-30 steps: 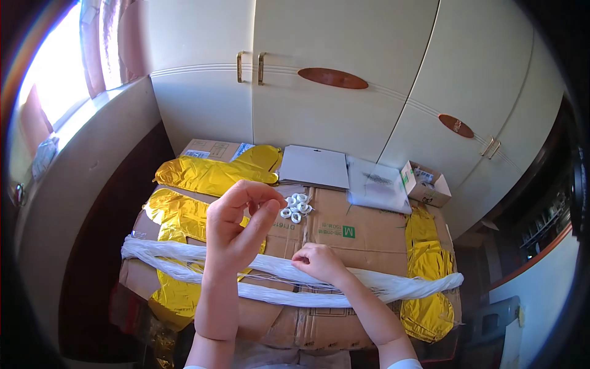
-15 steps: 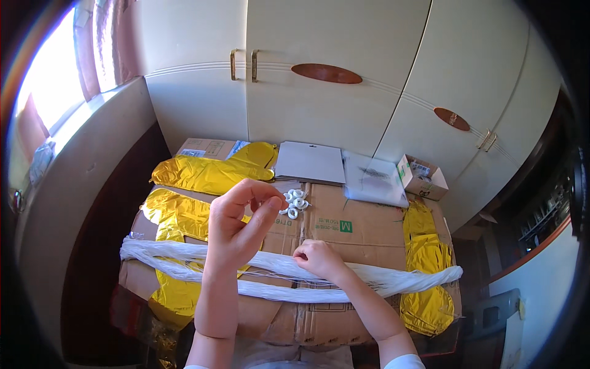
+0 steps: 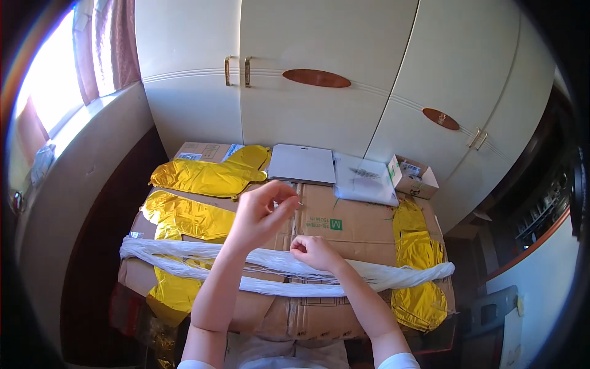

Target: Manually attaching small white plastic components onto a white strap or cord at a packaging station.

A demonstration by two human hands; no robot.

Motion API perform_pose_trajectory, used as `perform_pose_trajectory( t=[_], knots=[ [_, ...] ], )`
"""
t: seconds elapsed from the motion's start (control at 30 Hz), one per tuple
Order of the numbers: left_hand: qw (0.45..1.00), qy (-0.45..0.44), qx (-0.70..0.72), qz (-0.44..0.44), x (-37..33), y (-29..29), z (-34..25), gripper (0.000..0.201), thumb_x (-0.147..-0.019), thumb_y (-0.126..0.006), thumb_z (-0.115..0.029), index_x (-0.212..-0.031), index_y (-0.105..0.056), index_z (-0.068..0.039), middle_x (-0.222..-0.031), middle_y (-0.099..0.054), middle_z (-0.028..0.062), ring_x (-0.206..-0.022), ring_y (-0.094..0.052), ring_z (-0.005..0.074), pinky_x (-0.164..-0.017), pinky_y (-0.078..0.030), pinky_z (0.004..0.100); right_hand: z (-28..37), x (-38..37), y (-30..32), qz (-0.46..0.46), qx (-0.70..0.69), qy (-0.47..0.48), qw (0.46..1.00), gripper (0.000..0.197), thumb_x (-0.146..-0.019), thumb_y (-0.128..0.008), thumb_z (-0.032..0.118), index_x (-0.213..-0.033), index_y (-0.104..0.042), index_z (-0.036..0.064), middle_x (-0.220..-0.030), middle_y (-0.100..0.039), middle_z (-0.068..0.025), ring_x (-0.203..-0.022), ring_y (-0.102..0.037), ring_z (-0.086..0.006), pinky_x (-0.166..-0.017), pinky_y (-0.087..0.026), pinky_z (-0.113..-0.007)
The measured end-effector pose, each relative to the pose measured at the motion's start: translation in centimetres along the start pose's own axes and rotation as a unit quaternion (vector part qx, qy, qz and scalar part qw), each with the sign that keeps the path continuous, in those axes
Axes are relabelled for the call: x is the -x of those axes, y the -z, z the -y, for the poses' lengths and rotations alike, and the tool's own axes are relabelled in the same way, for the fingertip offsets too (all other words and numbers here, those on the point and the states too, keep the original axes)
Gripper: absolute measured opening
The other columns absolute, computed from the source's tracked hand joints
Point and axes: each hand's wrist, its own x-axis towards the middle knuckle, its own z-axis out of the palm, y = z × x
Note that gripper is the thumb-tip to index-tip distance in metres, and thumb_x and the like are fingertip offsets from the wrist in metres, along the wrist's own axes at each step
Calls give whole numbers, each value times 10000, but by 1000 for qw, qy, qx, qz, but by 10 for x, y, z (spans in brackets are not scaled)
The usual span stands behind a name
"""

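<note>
From where I stand, the person's left hand (image 3: 261, 215) is lifted beyond the white thread skein (image 3: 289, 287), its forearm crossing over it, thumb and forefinger brought close together; a tiny pale speck shows at their tips, though I can't tell what it is or whether it's gripped. The right hand (image 3: 314, 253) sits lower, over the skein's far strand, fingers curled in; I can't make out whether any thread is caught in them. There is one skein, a long loop with two main strands, stretched left to right across the flattened cardboard (image 3: 350, 237), nearer the person's body than the left hand. Gold foil lies in three areas: a piece at the far left (image 3: 203, 178), another running under the skein's left end (image 3: 190, 215), and more at the right (image 3: 421, 310), beneath its other end. Along the back are one pale flat board (image 3: 301, 163), one clear plastic sheet (image 3: 365, 178) and one small open box (image 3: 418, 186). Behind stands a cream cupboard (image 3: 319, 117) with two brown oval plaques (image 3: 316, 78) and four handles (image 3: 247, 72).
</note>
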Motion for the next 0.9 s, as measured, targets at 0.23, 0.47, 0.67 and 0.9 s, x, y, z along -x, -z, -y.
perform_pose_trajectory(
  t=[0.23,0.47,0.67,0.9],
  knots=[
    [981,76,-140,109,26,-32,66,154,-767,-578,-163,-829,-602,-24,-690,-614,122,-629,-605,255,-595,-478,334,-41,20,-5,-25,-69,9,997,186,-768,-610,175,-900,-629,45,-763,-641,-98,-684,-605,-165,-643,-478,-295],
    [969,-55,-196,140,55,-32,98,97,-729,-603,-90,-817,-622,-53,-825,-599,93,-819,-555,265,-714,-450,355,-29,33,-11,-124,-17,91,988,175,-748,-659,204,-857,-667,68,-764,-598,-78,-668,-596,-207,-649,-486,-315],
    [946,-53,-226,227,60,-24,83,121,-669,-620,-76,-790,-619,-72,-836,-583,67,-847,-524,266,-763,-429,354,-23,35,-27,-166,25,112,979,90,-726,-651,132,-792,-635,72,-778,-564,-73,-767,-563,-248,-681,-468,-347],
    [950,-46,-201,233,64,-34,99,114,-642,-643,-92,-746,-601,-73,-766,-560,59,-819,-518,266,-726,-428,363,-27,34,-24,-208,6,137,969,103,-764,-609,97,-796,-534,35,-773,-547,-76,-739,-540,-261,-667,-441,-369]
  ],
)
